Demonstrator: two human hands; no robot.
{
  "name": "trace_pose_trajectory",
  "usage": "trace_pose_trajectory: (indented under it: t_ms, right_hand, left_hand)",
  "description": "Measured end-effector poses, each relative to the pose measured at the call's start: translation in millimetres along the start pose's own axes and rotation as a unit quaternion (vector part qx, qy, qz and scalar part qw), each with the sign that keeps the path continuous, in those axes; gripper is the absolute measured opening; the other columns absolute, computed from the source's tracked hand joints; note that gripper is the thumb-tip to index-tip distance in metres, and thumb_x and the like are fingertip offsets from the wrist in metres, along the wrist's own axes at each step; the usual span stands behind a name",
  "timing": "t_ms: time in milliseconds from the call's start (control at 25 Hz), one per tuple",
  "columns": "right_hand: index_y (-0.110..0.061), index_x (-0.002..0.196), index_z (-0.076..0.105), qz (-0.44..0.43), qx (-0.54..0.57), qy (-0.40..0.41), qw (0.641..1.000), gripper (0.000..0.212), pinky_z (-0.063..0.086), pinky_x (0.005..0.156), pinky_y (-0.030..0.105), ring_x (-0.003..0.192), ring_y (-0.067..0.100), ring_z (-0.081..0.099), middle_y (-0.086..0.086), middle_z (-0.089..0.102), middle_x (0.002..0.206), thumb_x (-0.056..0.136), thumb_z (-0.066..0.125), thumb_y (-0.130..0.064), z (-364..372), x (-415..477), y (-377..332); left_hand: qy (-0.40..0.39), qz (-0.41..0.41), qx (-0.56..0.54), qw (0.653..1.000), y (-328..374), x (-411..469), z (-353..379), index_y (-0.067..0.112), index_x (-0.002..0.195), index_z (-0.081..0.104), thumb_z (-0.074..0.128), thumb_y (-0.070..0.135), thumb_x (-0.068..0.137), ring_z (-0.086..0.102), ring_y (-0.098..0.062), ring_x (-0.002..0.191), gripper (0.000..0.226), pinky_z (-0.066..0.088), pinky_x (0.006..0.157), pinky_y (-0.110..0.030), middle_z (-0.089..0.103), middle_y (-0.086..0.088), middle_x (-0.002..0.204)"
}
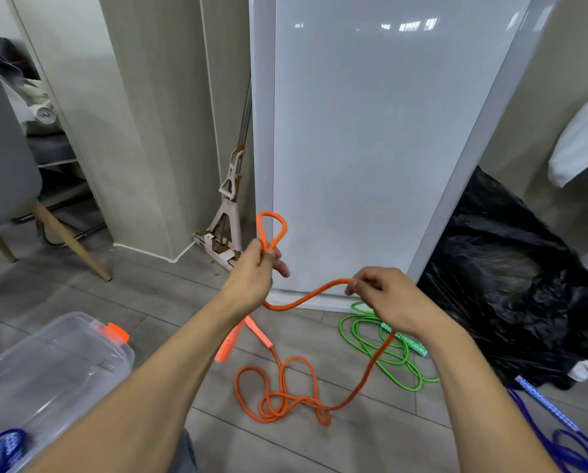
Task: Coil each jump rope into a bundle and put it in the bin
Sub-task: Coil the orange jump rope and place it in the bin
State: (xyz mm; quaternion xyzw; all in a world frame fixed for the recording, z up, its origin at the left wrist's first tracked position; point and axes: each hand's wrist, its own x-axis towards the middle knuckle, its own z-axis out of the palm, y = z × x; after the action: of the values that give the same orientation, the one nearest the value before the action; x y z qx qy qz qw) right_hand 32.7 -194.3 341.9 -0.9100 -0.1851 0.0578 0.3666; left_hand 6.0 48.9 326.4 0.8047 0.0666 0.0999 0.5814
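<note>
My left hand (256, 273) pinches a small upright loop of the orange jump rope (306, 295) at chest height. From there the cord runs across to my right hand (384, 298), whose fingers curl round it. Below, the rest of the orange rope lies in loose loops on the floor, its two orange handles (245, 339) under my left wrist. A green jump rope (384, 353) lies coiled loosely on the floor beneath my right hand. A blue jump rope (555, 428) sprawls at the lower right. The clear plastic bin (57, 356) stands at the lower left with a blue coiled rope (4, 448) inside.
A white panel (371, 148) leans upright straight ahead. A black plastic bag (511, 288) sits on the right. A mop (229, 206) stands against the wall left of the panel. A grey chair (2, 172) stands at the far left.
</note>
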Motion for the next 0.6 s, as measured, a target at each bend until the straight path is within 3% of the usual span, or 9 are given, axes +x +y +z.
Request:
trace_pose_trajectory:
  t_ms: [160,320,440,520,600]
  right_hand:
    - [-0.02,0.083,0.072,-0.031,0.139,0.008,0.99,0.025,0.029,0.05,0.023,0.045,0.007,0.032,-0.011,0.04,0.048,0.101,0.058,-0.029,19.9,3.7,-19.4]
    - [-0.02,0.083,0.074,-0.027,0.194,-0.033,0.98,0.027,0.025,0.045,0.023,0.045,0.01,0.026,-0.01,0.035,0.049,0.103,0.057,-0.028,23.7,1.5,-26.0]
    - [-0.015,0.086,0.073,-0.031,0.186,-0.037,0.981,0.028,0.027,0.045,0.02,0.041,0.005,0.028,-0.012,0.041,0.046,0.104,0.055,-0.025,23.5,-1.2,-29.3]
    - [-0.011,0.087,0.072,-0.03,0.168,-0.013,0.985,0.027,0.029,0.047,0.013,0.038,0.003,0.039,-0.017,0.05,0.045,0.104,0.054,-0.023,27.2,0.3,-30.0]
    - [-0.014,0.085,0.073,-0.024,0.143,0.025,0.989,0.024,0.034,0.051,0.01,0.046,-0.004,0.052,-0.022,0.059,0.052,0.101,0.058,-0.025,29.8,1.4,-31.5]
  left_hand:
    - [-0.099,0.015,0.041,0.994,11.5,-15.5,9.0,0.016,0.101,0.049,0.034,0.025,0.106,0.049,-0.017,0.067,0.019,0.044,0.065,-0.031,0.075,0.012,0.102]
    - [-0.075,0.058,0.065,0.993,11.9,-15.4,10.0,0.023,0.101,0.055,0.036,0.027,0.106,0.052,-0.003,0.077,0.02,0.047,0.076,-0.031,0.07,0.016,0.108]
    - [-0.124,0.077,0.068,0.987,13.2,-18.7,12.9,0.019,0.098,0.056,0.039,0.023,0.106,0.052,0.002,0.071,0.019,0.045,0.073,-0.028,0.068,0.013,0.089]
    - [-0.166,0.078,0.071,0.981,13.1,-21.5,20.0,0.02,0.093,0.055,0.04,0.022,0.106,0.054,0.004,0.069,0.019,0.042,0.072,-0.026,0.066,0.013,0.077]
    - [-0.18,0.064,0.063,0.979,10.4,-21.3,25.2,0.026,0.09,0.056,0.042,0.027,0.104,0.052,-0.006,0.069,0.02,0.042,0.072,-0.033,0.065,0.012,0.072]
